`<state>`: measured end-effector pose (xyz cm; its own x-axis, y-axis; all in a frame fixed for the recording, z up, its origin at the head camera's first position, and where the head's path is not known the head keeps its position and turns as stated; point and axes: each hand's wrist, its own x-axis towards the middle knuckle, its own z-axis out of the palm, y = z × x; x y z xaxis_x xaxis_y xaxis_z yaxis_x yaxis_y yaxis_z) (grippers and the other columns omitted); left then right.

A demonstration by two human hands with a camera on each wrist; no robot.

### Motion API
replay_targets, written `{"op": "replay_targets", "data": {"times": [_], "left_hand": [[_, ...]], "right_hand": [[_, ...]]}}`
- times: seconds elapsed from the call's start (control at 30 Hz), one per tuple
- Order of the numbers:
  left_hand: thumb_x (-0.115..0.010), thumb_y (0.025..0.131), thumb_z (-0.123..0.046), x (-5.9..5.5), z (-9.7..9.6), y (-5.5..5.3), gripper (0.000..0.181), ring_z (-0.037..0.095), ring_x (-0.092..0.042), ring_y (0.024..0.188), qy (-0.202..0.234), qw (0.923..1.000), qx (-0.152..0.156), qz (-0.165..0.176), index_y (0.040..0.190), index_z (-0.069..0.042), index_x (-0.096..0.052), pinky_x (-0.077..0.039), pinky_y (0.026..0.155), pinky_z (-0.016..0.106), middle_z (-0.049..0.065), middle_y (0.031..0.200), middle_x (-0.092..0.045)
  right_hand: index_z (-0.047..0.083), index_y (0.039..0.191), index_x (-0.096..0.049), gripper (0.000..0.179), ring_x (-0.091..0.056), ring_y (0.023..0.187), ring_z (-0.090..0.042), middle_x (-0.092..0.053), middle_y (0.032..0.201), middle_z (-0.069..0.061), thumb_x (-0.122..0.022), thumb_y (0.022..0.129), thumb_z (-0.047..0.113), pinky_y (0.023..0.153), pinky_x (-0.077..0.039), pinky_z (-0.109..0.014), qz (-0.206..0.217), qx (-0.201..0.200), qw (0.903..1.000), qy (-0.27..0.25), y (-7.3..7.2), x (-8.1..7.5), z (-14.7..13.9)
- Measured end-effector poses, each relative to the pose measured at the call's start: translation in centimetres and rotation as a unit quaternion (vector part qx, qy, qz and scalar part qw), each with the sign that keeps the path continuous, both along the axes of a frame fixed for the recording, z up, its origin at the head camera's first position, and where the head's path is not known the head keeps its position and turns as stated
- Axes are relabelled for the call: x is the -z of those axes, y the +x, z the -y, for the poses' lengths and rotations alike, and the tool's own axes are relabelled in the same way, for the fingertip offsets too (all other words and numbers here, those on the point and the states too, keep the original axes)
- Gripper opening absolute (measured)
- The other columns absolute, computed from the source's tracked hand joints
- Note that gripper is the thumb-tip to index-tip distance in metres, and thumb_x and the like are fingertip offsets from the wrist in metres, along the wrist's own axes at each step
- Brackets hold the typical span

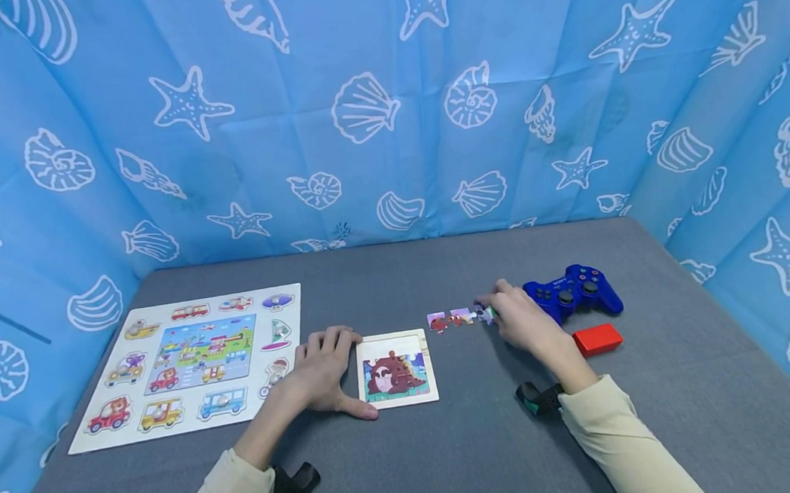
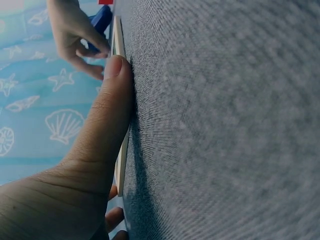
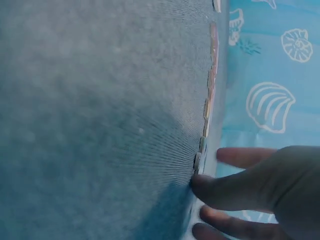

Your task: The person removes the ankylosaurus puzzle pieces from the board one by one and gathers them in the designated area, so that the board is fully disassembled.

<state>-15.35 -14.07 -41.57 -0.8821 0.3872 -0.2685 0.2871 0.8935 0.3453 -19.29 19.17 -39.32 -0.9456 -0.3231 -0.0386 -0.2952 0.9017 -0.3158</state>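
My left hand point(image 1: 324, 370) holds the left side of a small square wooden jigsaw tray point(image 1: 371, 405). Its thumb point(image 2: 117, 75) lies along the near edge, and other fingers reach the far left corner. Jigsaw pieces fill the tray's lower part with a brown spiky animal; the upper strip is bare wood. To the tray's right, loose jigsaw pieces point(image 1: 451, 318) lie joined in a short row. At that row's right end my right hand point(image 1: 518, 318) has thumb and fingers on a jigsaw piece point(image 1: 485, 315), partly hidden by the fingertips.
A large peg puzzle board point(image 1: 282, 400) with vehicle pieces lies at the left. Right of my right hand are a blue game controller point(image 1: 571, 294) and a red block point(image 1: 597, 339). A blue curtain point(image 1: 390, 164) hangs behind the grey table point(image 1: 449, 462).
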Motion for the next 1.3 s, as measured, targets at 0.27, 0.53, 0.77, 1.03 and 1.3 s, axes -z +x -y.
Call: {"op": "replay_targets", "data": {"times": [0.27,0.53,0.77,1.03,1.3], "left_hand": [[-0.088,0.063,-0.069,0.2,0.0,-0.1,0.115,0.045,-0.03,0.142,0.002,1.0,-0.003,-0.003,0.15,-0.016,-0.035,-0.028,0.111,0.065,0.016,0.158,-0.032],[-0.087,0.063,-0.071,0.2,0.1,0.0,0.115,0.045,-0.03,0.142,0.0,1.0,0.002,-0.002,0.15,-0.016,-0.035,-0.028,0.111,0.065,0.017,0.158,-0.031],[-0.087,0.063,-0.07,-0.1,0.0,0.0,0.114,0.046,-0.031,0.141,-0.003,1.0,-0.001,-0.002,0.15,-0.015,-0.036,-0.03,0.11,0.064,0.016,0.157,-0.032],[-0.086,0.063,-0.073,0.6,0.1,-0.2,0.115,0.045,-0.03,0.141,-0.003,1.0,0.004,-0.008,0.15,-0.016,-0.035,-0.029,0.11,0.065,0.017,0.158,-0.032],[-0.086,0.064,-0.07,0.2,0.0,-0.3,0.114,0.046,-0.029,0.143,-0.006,1.0,0.001,0.005,0.151,-0.017,-0.034,-0.028,0.111,0.066,0.016,0.159,-0.031]], "right_hand": [[0.009,0.132,-0.069,0.047,-0.061,0.107,-0.036,-0.062,0.125,-0.019,-0.068,0.088,-0.007,0.083,-0.057,-0.05,-0.037,-0.006,0.9993,0.004,0.6,-0.5,1.3],[0.011,0.126,-0.072,0.036,-0.065,0.107,-0.032,-0.066,0.12,-0.014,-0.075,0.091,0.009,0.085,-0.056,-0.051,-0.049,-0.052,0.9954,-0.065,1.5,-1.2,2.9],[0.003,0.122,-0.072,0.032,-0.068,0.099,-0.031,-0.07,0.114,-0.018,-0.074,0.091,0.009,0.08,-0.055,-0.043,0.001,-0.134,0.9682,-0.211,1.9,-0.7,4.9],[0.003,0.123,-0.071,0.034,-0.058,0.075,-0.007,-0.069,0.104,-0.018,-0.076,0.091,0.013,0.07,-0.051,-0.026,0.074,-0.161,0.9403,-0.29,2.5,-0.5,7.7],[-0.002,0.122,-0.071,0.034,-0.042,0.059,-0.002,-0.053,0.074,-0.001,-0.076,0.091,0.012,0.056,-0.037,-0.018,0.123,-0.173,0.9193,-0.332,3.0,0.0,10.3]]}}
